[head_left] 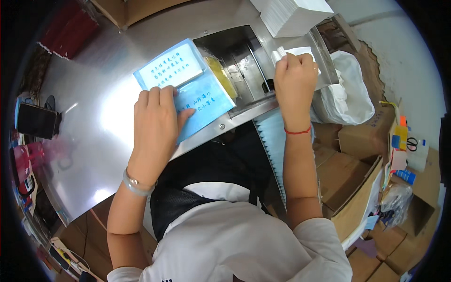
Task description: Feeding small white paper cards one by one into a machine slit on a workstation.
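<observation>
My left hand (157,122) grips a flat blue plastic packet (206,105) with printed writing, fingers and thumb pressed on its near left side. In the packet's far half lies a white folded paper block (176,63), also printed; whether it sits fully inside the film I cannot tell. The packet lies tilted on the metal table, its right edge reaching over a dark recess. Farther right, my right hand (296,89) is closed with fingertips pinching white folded paper (303,50), which looks like napkins. The fingers hide part of that paper.
The steel table (89,117) has a rectangular opening (242,61) with a rod and yellow film. A tall stack of white paper (296,16) stands at the far right. Beyond my right arm are a white-lined bin (350,89) and cardboard boxes (347,174). A phone (37,121) stands at left.
</observation>
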`<state>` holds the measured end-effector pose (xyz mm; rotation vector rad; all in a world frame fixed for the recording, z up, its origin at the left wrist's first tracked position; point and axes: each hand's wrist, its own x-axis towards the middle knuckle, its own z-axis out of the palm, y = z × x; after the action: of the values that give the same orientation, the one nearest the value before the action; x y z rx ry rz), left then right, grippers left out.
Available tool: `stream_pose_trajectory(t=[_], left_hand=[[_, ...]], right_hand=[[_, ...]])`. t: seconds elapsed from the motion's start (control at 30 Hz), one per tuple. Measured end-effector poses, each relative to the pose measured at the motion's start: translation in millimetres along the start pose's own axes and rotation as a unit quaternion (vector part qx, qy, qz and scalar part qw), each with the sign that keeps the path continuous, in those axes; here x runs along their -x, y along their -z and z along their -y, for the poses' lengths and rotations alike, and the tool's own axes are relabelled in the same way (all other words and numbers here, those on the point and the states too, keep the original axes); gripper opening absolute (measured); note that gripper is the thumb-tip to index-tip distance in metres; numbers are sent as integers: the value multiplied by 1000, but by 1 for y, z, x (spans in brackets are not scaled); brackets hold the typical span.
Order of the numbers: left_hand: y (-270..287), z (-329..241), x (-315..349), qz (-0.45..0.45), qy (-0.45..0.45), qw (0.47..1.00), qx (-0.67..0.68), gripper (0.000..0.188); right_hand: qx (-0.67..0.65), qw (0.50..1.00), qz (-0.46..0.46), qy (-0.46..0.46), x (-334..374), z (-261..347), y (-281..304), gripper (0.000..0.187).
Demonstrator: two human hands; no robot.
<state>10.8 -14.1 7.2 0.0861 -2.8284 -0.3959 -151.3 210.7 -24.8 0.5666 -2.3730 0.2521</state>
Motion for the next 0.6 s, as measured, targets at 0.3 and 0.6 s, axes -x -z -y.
stream_pose_trajectory(t=[0.3,0.6], left_hand=[[9,13,-6,134,-6,990,32,29],[13,7,2,95,136,971,174,29]], right_hand=[[-56,997,-46,20,-38,16,39,14],[-298,918,262,13,-11,123,12,17]])
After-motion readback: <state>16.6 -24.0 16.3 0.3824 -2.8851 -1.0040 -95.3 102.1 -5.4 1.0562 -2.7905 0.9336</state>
